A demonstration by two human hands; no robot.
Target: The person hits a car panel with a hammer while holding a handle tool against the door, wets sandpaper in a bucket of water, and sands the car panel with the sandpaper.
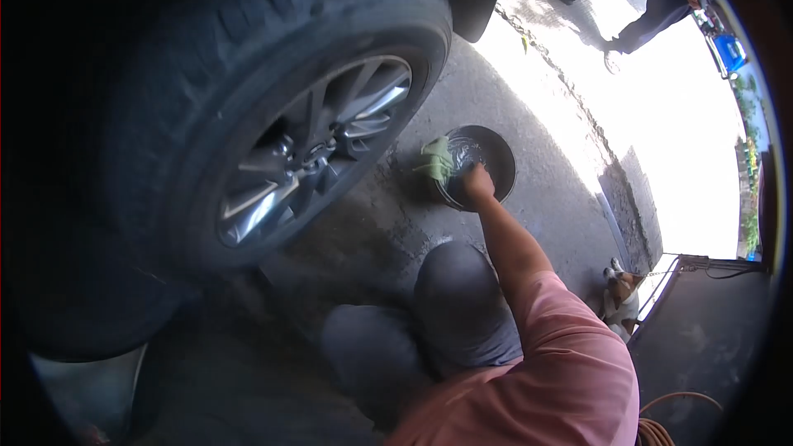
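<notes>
A black bucket [500,157] stands on the concrete floor, right of a car wheel [318,149] with a dark tyre and silver spokes. Liquid with some foam shows inside it. Over the bucket's left rim hangs a light green cloth [435,158]. My right hand [478,184] reaches into the bucket from the near side, its fingers pointing down; they look closed, but whatever they hold is hidden. My left hand does not appear in the view.
My bent knees [458,289] are just below the bucket. A brown and white dog [621,297] lies at the right near a dark panel [694,330]. Another person's legs [636,4] show at the top right. A coiled orange hose [654,434] is at the lower right.
</notes>
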